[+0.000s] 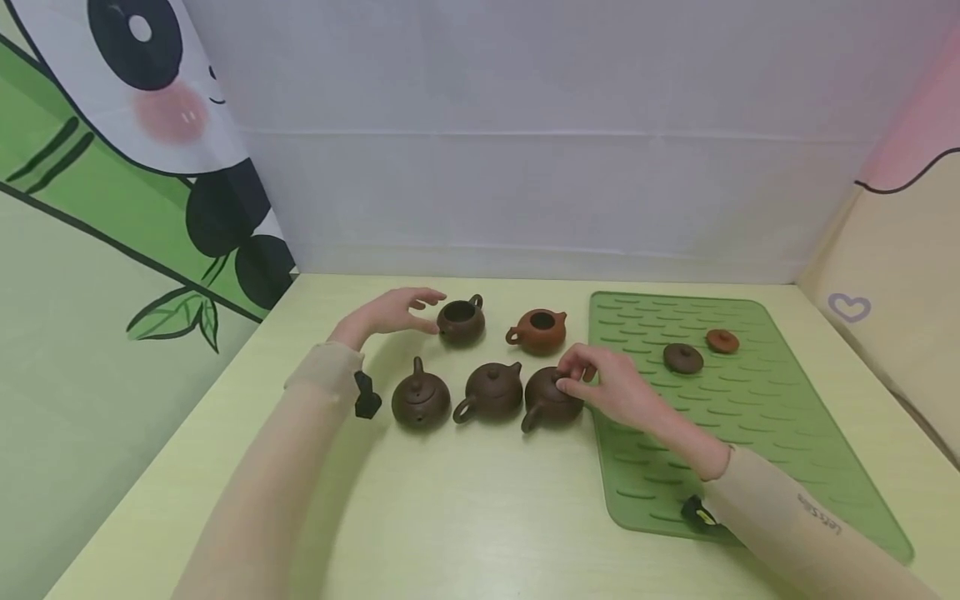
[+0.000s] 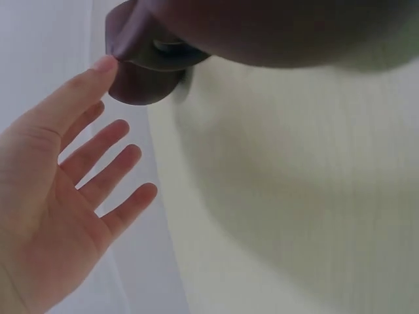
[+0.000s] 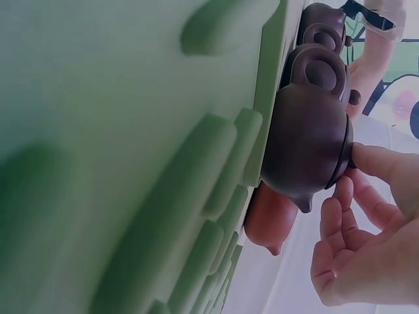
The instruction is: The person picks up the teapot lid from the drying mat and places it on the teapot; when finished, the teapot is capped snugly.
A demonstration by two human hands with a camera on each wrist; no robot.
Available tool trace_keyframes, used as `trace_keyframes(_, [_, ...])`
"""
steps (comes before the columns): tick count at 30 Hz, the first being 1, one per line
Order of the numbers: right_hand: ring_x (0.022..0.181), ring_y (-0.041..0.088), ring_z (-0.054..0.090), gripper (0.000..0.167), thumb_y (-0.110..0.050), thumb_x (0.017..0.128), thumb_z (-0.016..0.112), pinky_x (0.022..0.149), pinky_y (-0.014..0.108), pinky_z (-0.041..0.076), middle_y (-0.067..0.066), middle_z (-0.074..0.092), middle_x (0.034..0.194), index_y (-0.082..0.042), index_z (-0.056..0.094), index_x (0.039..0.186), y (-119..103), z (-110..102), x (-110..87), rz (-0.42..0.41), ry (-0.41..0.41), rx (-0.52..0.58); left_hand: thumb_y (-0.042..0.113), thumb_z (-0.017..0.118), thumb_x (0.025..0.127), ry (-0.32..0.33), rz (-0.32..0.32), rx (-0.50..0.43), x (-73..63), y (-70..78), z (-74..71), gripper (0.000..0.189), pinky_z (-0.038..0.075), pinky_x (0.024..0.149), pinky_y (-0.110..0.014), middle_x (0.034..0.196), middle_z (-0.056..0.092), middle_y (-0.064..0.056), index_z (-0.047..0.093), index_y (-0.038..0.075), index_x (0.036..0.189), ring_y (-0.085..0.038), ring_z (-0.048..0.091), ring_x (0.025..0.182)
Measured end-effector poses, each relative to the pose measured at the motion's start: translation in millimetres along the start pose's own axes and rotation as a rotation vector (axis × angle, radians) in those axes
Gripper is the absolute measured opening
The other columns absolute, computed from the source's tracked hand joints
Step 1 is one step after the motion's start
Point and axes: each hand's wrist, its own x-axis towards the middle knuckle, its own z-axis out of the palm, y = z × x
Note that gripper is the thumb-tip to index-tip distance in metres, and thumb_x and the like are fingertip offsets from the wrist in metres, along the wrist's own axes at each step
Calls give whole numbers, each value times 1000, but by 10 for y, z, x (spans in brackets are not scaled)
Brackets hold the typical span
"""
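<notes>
My right hand [image 1: 617,388] pinches the lid knob of a dark brown teapot [image 1: 543,402], whose lid sits on it; the knob is mostly behind the fingers. In the right wrist view, thumb and forefinger meet at the lid of this teapot [image 3: 304,137]. At the back, my left hand [image 1: 393,312] has its fingers spread beside a dark lidless teapot [image 1: 462,335]. Its thumb tip overlaps the spout in the left wrist view. Right of that pot stands a reddish-brown lidless teapot [image 1: 542,342]. Two lidded dark teapots, one left [image 1: 422,410] and one middle [image 1: 495,400], complete the front row.
A green ridged mat [image 1: 675,483] lies along the right side of the table, its left edge close to the gripped teapot. On it rest a dark brown lid [image 1: 682,359] and a reddish-brown lid [image 1: 722,341]. A white cloth wall [image 1: 525,200] closes off the back.
</notes>
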Motion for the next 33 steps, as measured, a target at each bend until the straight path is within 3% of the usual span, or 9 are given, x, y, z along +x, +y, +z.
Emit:
trace_keyframes(10, [77, 10, 57, 10, -19, 89, 73, 71, 25, 45, -6, 62, 80, -18, 66, 96, 7, 8, -3, -4, 6, 8, 35, 72, 90, 40, 16, -77, 63, -162, 132, 65, 40, 111, -55, 152, 47, -10, 46, 15, 146, -36, 48, 137])
trace_keyframes(23, [77, 10, 57, 11, -18, 88, 73, 71, 27, 45, -6, 63, 80, -17, 66, 97, -3, -14, 6, 2, -5, -13, 31, 69, 93, 99, 42, -189, 58, -273, 299, 60, 39, 111, -57, 151, 48, -12, 46, 17, 147, -39, 49, 136])
trace_keyframes(33, [87, 17, 58, 19, -20, 88, 74, 80, 35, 46, -4, 67, 87, -13, 68, 105, 59, -267, 33, -15, -59, -91, 28, 65, 96, 105, 58, -282, 46, -317, 391, 60, 36, 112, -60, 151, 45, -16, 41, 15, 150, -44, 45, 137])
